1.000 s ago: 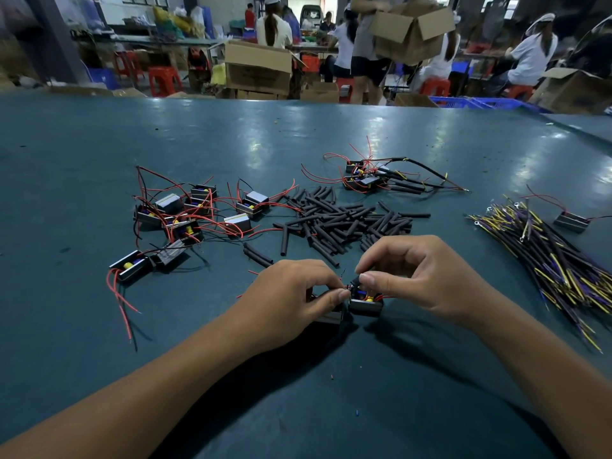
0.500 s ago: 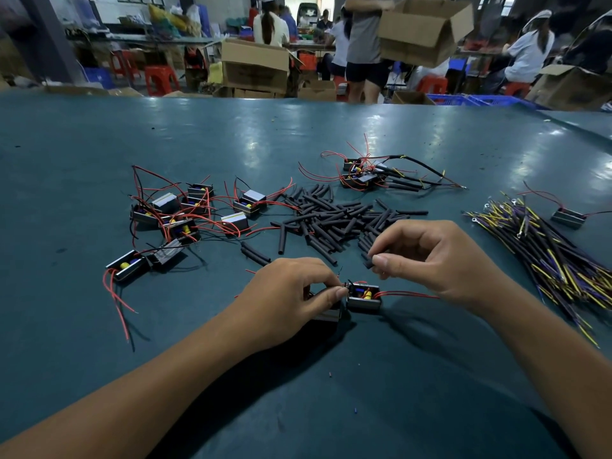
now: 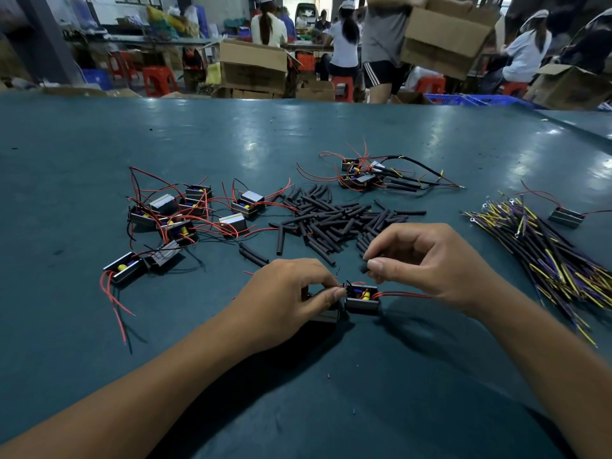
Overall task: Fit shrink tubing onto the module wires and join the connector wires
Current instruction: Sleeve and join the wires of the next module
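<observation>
Change: our right hand [image 3: 427,260] has lifted a short black shrink tube [image 3: 364,267], pinched, toward 12 o'clock.
Left hand [image 3: 284,289]: still pinches the small black module's [image 3: 361,299] wire.
Next: we thread it.

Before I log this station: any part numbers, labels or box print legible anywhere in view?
None can be read.
Modules on the table: pale top faces, no legible print.
Module by the left hand: no marking visible.
Cardboard boxes behind: any print too blurred.
</observation>
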A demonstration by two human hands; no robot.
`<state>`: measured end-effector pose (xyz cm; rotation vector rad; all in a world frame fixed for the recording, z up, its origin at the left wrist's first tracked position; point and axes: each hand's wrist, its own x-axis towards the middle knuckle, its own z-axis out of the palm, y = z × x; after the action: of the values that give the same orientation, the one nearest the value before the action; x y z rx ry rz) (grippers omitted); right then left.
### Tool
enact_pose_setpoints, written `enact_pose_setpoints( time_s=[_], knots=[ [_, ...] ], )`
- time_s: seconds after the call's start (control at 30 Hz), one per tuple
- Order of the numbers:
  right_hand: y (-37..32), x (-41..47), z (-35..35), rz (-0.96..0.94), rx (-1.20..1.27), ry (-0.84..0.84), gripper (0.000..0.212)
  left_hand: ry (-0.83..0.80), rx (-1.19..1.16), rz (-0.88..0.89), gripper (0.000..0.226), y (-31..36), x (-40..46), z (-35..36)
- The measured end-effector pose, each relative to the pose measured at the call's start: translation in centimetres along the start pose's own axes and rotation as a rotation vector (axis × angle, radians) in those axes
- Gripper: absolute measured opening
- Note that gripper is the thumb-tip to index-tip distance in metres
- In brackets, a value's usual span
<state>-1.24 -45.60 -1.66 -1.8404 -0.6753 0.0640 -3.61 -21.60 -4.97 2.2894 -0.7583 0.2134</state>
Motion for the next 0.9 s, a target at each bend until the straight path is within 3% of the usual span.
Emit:
enact_pose_setpoints(
  time_s=[0.9],
  knots=[
    [-0.26,0.01,0.85,0.038,0.024,-0.011,0.013,0.013,0.012,0.021,0.018,0.02,-0.03,-0.08]
  ],
)
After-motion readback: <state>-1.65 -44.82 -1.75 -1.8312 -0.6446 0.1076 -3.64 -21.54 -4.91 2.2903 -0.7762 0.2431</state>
